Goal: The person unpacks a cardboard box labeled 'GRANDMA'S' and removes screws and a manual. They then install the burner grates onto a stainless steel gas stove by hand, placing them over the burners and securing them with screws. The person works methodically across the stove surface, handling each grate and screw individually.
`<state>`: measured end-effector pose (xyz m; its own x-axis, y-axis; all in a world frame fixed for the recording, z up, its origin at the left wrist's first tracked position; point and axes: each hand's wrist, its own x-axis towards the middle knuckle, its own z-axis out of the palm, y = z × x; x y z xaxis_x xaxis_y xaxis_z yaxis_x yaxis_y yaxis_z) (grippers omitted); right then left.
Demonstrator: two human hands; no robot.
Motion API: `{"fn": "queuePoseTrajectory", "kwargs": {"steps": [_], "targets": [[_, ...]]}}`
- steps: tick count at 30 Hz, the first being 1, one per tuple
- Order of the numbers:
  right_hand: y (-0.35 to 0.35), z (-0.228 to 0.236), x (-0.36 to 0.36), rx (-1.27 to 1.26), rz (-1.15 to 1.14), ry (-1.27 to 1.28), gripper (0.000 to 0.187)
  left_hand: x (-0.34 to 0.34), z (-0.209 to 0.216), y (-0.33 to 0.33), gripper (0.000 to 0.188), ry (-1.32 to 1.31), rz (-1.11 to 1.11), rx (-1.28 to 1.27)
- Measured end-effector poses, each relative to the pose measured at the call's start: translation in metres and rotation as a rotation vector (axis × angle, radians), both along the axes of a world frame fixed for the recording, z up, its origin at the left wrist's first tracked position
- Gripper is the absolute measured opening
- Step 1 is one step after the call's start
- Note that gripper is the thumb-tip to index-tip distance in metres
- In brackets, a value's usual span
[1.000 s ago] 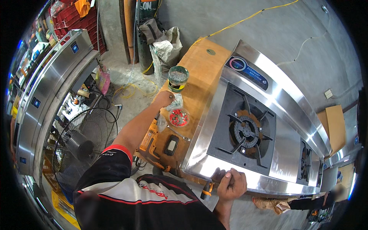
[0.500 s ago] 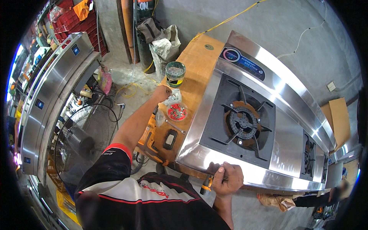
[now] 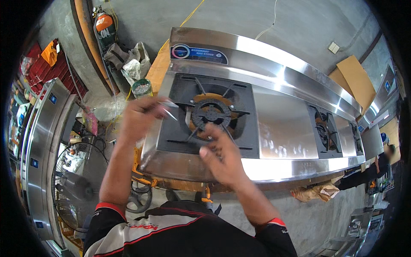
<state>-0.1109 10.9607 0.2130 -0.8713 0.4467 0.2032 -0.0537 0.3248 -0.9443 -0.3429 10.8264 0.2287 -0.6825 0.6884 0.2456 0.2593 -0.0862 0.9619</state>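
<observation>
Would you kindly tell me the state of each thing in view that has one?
Left hand, closed in a pinch, blurred.
Thin pale item, held at the left fingertips.
Right hand, open, fingers parted, blurred; contents unclear.
Nearest burner, no flame visible.
Green bucket, open on top.
Gas cylinder, upright.
Fan, standing; spinning or not, unclear.
Orange cloth, hanging.

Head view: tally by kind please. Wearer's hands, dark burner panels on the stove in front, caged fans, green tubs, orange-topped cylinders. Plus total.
Wearer's hands: 2 (left hand, right hand)
Dark burner panels: 3
Caged fan: 1
Green tub: 1
Orange-topped cylinder: 1
Total: 8
</observation>
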Motion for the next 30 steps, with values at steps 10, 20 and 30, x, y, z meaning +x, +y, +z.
{"fn": "queuePoseTrajectory", "kwargs": {"steps": [10,20,30], "targets": [[0.159,0.04,0.049,-0.06,-0.126,-0.165,0.034,0.112,0.024,0.178,0.025,0.014,-0.564,-0.15],[0.269,-0.006,0.066,0.609,-0.392,-0.348,0.022,0.121,-0.037,0.288,0.025,0.754,-0.315,-0.204],[0.257,-0.004,0.065,0.343,-0.36,-0.291,0.019,0.098,-0.006,0.251,0.031,0.832,-0.127,-0.317]]}}
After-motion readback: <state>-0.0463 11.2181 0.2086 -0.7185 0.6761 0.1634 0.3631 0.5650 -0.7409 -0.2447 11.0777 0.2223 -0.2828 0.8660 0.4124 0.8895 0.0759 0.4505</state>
